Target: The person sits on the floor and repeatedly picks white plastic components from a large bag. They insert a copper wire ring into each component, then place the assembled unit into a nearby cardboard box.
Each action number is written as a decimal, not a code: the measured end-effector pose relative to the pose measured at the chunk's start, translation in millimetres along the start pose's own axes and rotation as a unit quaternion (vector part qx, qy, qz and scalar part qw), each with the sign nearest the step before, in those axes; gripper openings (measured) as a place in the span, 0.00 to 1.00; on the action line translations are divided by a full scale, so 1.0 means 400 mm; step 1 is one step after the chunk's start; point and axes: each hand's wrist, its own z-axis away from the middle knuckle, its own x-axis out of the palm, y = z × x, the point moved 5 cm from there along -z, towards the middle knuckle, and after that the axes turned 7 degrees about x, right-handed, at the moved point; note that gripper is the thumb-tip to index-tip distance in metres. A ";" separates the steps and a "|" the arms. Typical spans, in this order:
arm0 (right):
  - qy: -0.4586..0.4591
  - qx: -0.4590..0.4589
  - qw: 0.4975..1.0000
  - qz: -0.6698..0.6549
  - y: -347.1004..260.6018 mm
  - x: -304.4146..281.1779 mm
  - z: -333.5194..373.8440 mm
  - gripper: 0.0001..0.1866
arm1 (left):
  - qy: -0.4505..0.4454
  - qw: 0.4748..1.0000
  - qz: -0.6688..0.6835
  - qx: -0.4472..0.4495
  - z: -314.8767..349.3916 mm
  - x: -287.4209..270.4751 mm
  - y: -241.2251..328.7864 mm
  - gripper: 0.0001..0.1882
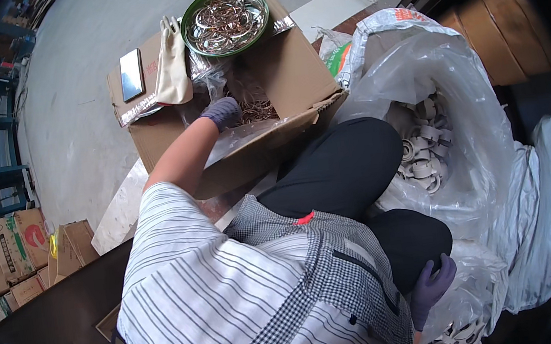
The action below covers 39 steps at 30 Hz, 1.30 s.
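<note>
My left hand [223, 114], in a purple-grey knit glove, reaches into an open cardboard box [295, 69]. Its fingers look curled, and what they hold, if anything, is hidden. Right beside it lie many thin copper-coloured metal rings [257, 110] on a clear plastic liner [240, 139]. My right hand [431, 288], in a matching glove, rests by my right knee with its fingers apart and nothing in them. Below that hand, a clear plastic bag [465, 286] holds pale curved pieces [458, 339].
On the box's far flaps sit a green round tray [189, 39] of metal rings, a cream rubber glove [172, 69] and a phone [132, 75]. A big plastic-lined sack [483, 103] of pale ring-shaped pieces [425, 156] stands to the right. Cardboard boxes [12, 250] are stacked at left.
</note>
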 end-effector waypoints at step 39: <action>0.000 0.054 0.996 -0.077 -0.022 0.045 -0.023 0.17 | 0.305 0.947 -0.100 -0.018 -0.240 0.020 0.124 0.21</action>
